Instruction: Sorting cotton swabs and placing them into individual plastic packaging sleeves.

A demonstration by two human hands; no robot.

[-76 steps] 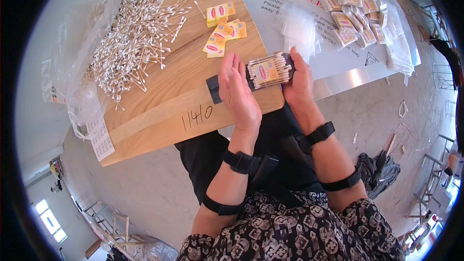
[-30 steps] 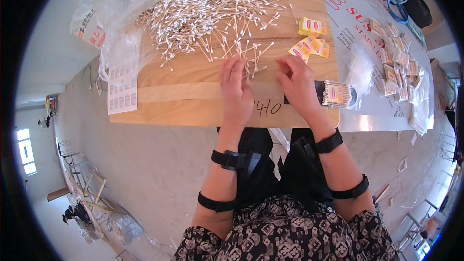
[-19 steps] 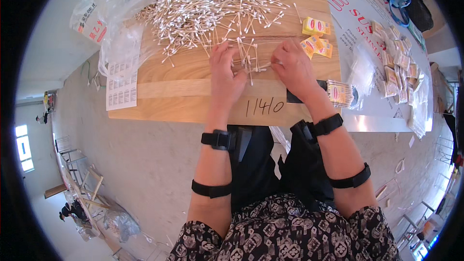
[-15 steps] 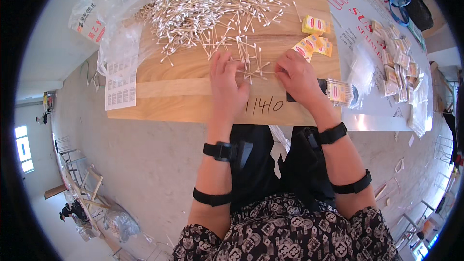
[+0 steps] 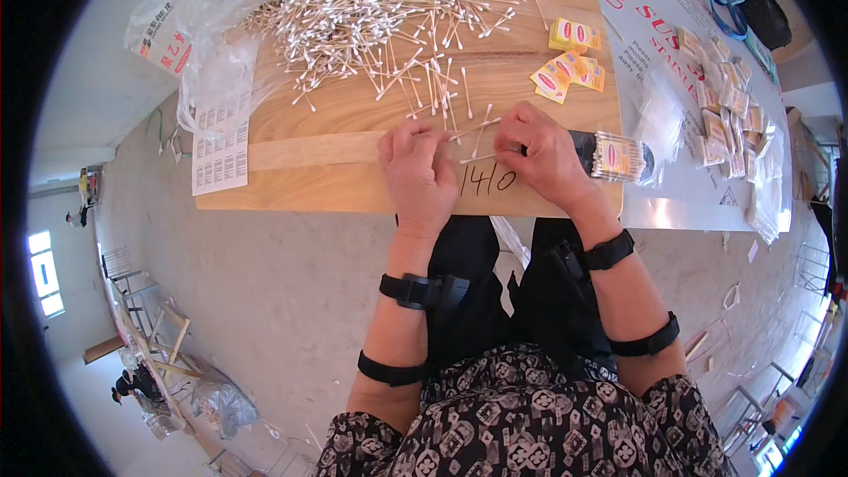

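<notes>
Wooden cotton swabs with white tips lie in a big pile (image 5: 371, 13) on the wooden board. Some loose swabs (image 5: 433, 93) have spread from its near edge toward my hands. My right hand (image 5: 543, 155) is closed in a pinch on a few cotton swabs (image 5: 477, 130), which stick out to the left. Across the small gap, my left hand (image 5: 417, 172) has its fingers curled in beside the tips of those swabs. Whether a swab sits between its fingers is hidden. By my right wrist lies a filled swab pack (image 5: 617, 157) with a yellow label, on a dark flat object.
Yellow printed cards (image 5: 574, 35) lie beyond my right hand. Farther right, on a printed metal sheet, are clear bags (image 5: 658, 124) and a heap of filled packs (image 5: 729, 106). A printed label sheet (image 5: 221, 155) and a plastic bag (image 5: 216, 79) are at left.
Both hands have drawn nearer to me, covering part of the handwriting on the board. The left fingers have curled in. Swabs between the hands have shifted, some coming along with the right hand.
</notes>
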